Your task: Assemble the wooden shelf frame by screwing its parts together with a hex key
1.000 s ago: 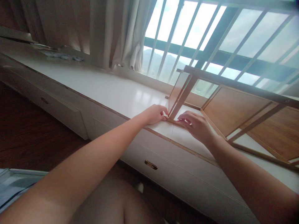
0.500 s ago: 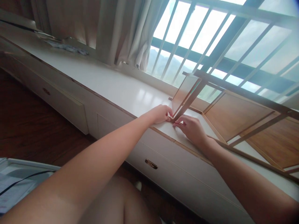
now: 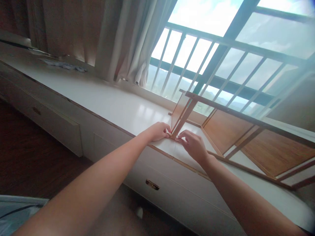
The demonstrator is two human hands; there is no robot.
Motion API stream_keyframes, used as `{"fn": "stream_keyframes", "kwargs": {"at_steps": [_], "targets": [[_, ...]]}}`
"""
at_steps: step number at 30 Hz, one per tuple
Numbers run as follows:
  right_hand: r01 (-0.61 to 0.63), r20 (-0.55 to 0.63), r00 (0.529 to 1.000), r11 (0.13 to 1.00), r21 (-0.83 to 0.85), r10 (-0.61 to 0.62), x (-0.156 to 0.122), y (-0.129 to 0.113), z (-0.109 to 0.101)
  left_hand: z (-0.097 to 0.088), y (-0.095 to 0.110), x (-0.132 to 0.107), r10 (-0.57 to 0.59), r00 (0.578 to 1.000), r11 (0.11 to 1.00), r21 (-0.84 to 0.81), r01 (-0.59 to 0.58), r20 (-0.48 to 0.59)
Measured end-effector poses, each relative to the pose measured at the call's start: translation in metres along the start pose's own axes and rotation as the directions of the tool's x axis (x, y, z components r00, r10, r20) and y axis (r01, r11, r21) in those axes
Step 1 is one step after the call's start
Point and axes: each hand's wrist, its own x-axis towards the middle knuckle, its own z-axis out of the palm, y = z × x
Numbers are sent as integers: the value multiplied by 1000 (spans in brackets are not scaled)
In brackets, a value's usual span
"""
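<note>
A light wooden rack frame (image 3: 246, 123) with brown panels lies on its side on a white window-seat top (image 3: 110, 98). Its near corner, where a slanted bar meets the bottom rail, rests close to the front edge. My left hand (image 3: 158, 131) is curled with its fingertips pinched at that corner from the left. My right hand (image 3: 193, 144) meets it from the right, fingers bent and pinched on the same joint. What sits between the fingertips is too small to make out.
A barred window (image 3: 209, 62) and a pale curtain (image 3: 123, 42) stand behind the seat. Drawers with recessed handles (image 3: 152, 184) run along the seat's front. Some small clutter (image 3: 64, 64) lies at the far left. Dark wooden floor (image 3: 29, 164) lies below.
The camera has tilted up and the scene has slid a little left and down. Both hands stay at the frame's corner, and my right hand's fingers have drawn closer into a pinch.
</note>
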Motion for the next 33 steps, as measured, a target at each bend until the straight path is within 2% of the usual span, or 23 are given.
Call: {"fn": "stream_keyframes", "kwargs": {"at_steps": [5, 9, 12, 17, 22, 25, 27, 30, 33], "targets": [[47, -191, 981, 997, 62, -34, 10, -14, -46, -2, 0, -1, 14, 1000, 1000, -27, -14, -7], [22, -366, 931, 999, 46, -3, 37, -27, -92, -3, 2, -2, 11, 1000, 999, -36, -12, -9], [23, -414, 910, 1000, -20, -29, 61, -30, -115, -4, 3, -3, 12, 1000, 999, -46, -12, -5], [27, -344, 937, 994, -107, -62, 93, -27, -122, -5, 5, -5, 14, 1000, 998, -66, -14, 5], [-20, -307, 952, 992, -122, -19, 103, -26, -117, -7, 7, -7, 2, 1000, 996, -93, -1, 8], [-20, -343, 939, 997, -77, -7, 88, -32, -118, -9, 6, -8, 5, 1000, 993, -118, -2, 20], [-22, -365, 931, 999, -25, 12, 64, -38, -121, -10, 6, -8, 16, 999, 991, -132, -12, 32], [-76, -358, 928, 994, 81, 100, 6, -48, -124, -13, 9, -9, 33, 998, 991, -135, -25, 58], [-200, -335, 909, 965, 167, 246, -70, -59, -126, -15, 13, -7, 58, 995, 993, -111, -49, 81]]}}
